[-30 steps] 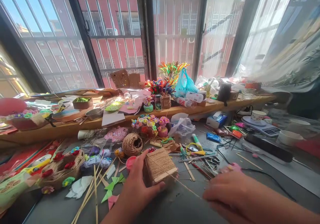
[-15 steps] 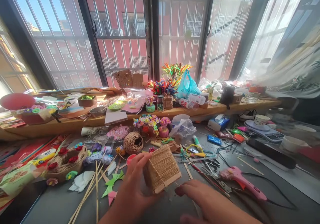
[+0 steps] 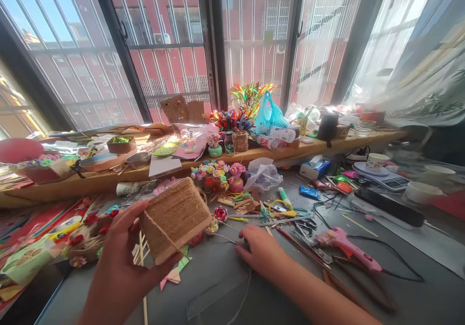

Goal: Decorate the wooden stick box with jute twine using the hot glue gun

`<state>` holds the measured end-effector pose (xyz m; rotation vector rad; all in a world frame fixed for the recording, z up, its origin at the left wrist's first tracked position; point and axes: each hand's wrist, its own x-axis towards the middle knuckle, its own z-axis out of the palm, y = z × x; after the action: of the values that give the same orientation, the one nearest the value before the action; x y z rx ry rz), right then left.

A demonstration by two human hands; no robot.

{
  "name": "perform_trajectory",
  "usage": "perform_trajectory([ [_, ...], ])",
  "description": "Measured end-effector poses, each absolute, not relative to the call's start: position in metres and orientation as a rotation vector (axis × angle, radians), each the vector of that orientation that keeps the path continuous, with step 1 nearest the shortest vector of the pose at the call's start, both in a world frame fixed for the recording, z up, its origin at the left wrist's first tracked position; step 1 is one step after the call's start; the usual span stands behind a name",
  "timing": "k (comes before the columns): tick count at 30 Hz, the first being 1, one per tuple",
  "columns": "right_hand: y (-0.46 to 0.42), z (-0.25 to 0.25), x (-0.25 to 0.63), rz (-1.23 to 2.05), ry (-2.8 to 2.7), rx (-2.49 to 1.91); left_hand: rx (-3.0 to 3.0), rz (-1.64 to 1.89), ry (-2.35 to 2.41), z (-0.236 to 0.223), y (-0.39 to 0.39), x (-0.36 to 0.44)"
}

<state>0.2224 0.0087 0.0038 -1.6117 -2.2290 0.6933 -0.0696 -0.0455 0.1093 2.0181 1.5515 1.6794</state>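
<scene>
My left hand (image 3: pixel 127 257) grips a box wound with brown twine (image 3: pixel 178 213) by its left end, thumb below and fingers behind. The box is raised and tilted, with one loose strand slanting across its face and a bare strip along its lower edge. To its right, low over the grey table, my right hand (image 3: pixel 259 250) has its fingers curled together at a thin strand of twine (image 3: pixel 227 238). A pale strand also trails downward below this hand. Beside the box lie a red rose-like flower (image 3: pixel 220 213) and a green paper piece (image 3: pixel 183 263).
A pink glue gun (image 3: pixel 354 252), pliers (image 3: pixel 327 257) and scissors (image 3: pixel 307 225) lie at the right. Wooden sticks, paper and a flower-trimmed box (image 3: pixel 87 233) crowd the left. Behind, a ledge (image 3: pixel 203 160) carries pots, bottles and a blue bag (image 3: pixel 271 114).
My left hand has brought the box left and up, turning its twine-wound face toward me. My right hand has moved up and left. The twine ball is now mostly hidden behind the box.
</scene>
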Motion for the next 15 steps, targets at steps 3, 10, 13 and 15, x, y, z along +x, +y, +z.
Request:
perform_trajectory([
  [3,0.019,0.001,0.208,0.769,-2.239,-1.609,1.840,1.661,1.490,0.114,-0.049,-0.075],
  [10,0.033,0.007,0.236,1.044,-1.840,-1.541,1.745,1.609,1.496,0.096,-0.053,-0.092],
  [13,0.031,0.019,0.265,1.246,-1.606,-1.391,1.729,1.573,1.507,0.086,-0.058,-0.093],
  [15,0.027,0.027,0.284,1.361,-1.446,-1.279,1.735,1.568,1.497,0.080,-0.062,-0.090],
])
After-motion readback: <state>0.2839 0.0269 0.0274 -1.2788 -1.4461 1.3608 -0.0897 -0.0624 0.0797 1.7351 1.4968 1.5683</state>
